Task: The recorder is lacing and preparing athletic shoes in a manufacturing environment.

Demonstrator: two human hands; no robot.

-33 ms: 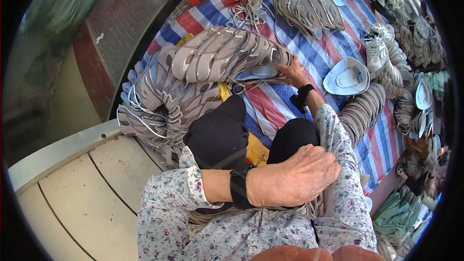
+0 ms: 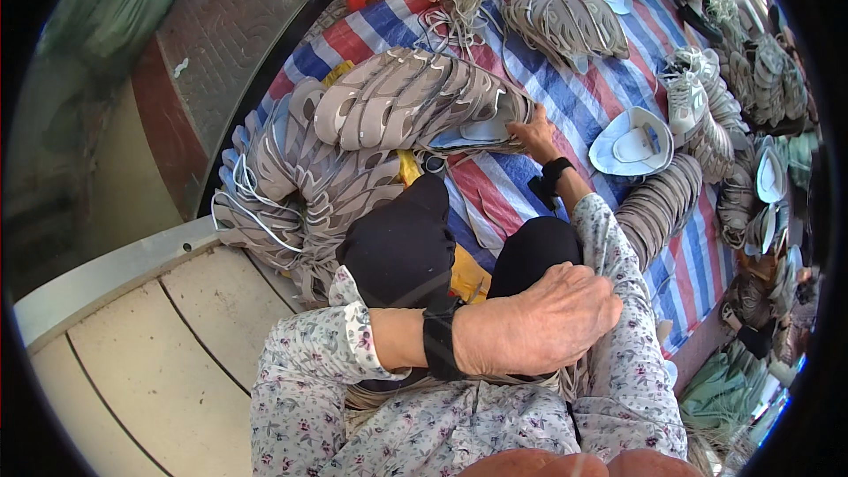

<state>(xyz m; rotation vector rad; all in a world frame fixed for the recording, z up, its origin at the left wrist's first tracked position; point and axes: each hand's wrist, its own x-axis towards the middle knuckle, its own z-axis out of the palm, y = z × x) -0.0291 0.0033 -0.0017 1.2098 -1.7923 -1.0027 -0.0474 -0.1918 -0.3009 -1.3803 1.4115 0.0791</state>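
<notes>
A long row of nested grey-brown shoe uppers [image 2: 397, 102] lies on the striped sheet ahead of my knees. My right hand [image 2: 533, 135] reaches out to the row's right end. Its fingers are closed on the rim of the endmost shoe upper [image 2: 484, 131], whose pale blue lining faces up. Close to my body, my left hand [image 2: 539, 321] is curled into a fist against my right sleeve. Its fingertips are turned away, so whatever they hold, if anything, is hidden. Another bundle of shoe uppers [image 2: 305, 172], with white laces trailing over it, curves beside my left knee.
Under the uppers spreads a red, white and blue striped sheet [image 2: 495, 203]. To the right are a single pale-lined upper [image 2: 632, 143] and a nested stack [image 2: 661, 208]. More stacks [image 2: 565, 22] lie farther back. A metal-edged platform [image 2: 159, 327] borders the left.
</notes>
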